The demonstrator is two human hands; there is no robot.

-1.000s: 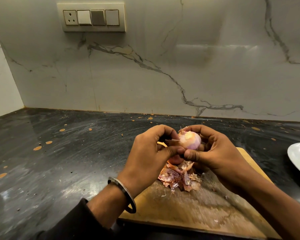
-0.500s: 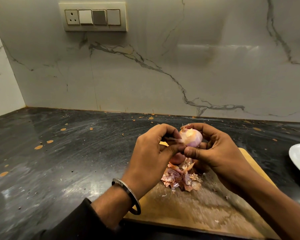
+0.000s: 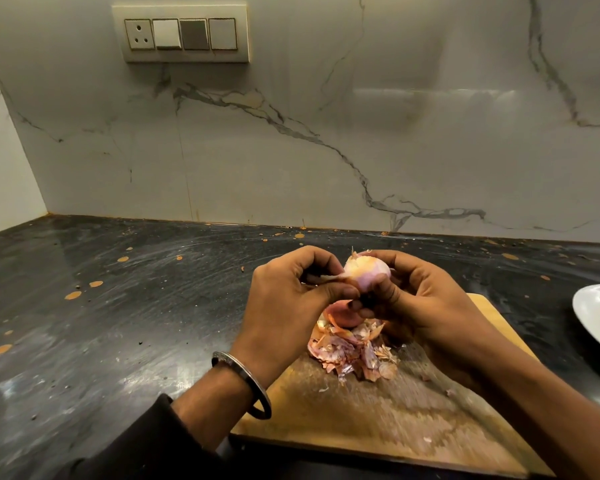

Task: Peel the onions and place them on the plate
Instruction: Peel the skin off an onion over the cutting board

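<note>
Over a dark speckled countertop point(image 3: 118, 306) and wooden cutting board point(image 3: 378, 420), the right hand point(image 3: 426, 306) grips an onion point(image 3: 368, 271). The left hand point(image 3: 291, 303) pinches its loose skin point(image 3: 329, 277). A marble backsplash point(image 3: 326, 133) carries a switch panel point(image 3: 181, 32).

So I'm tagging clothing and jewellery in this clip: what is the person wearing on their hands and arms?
The left hand is bare, with a plain silver metal bangle round the wrist and a dark sleeve below it on the forearm. The right hand and its forearm are bare, with no sleeve, ring or band visible.
</note>
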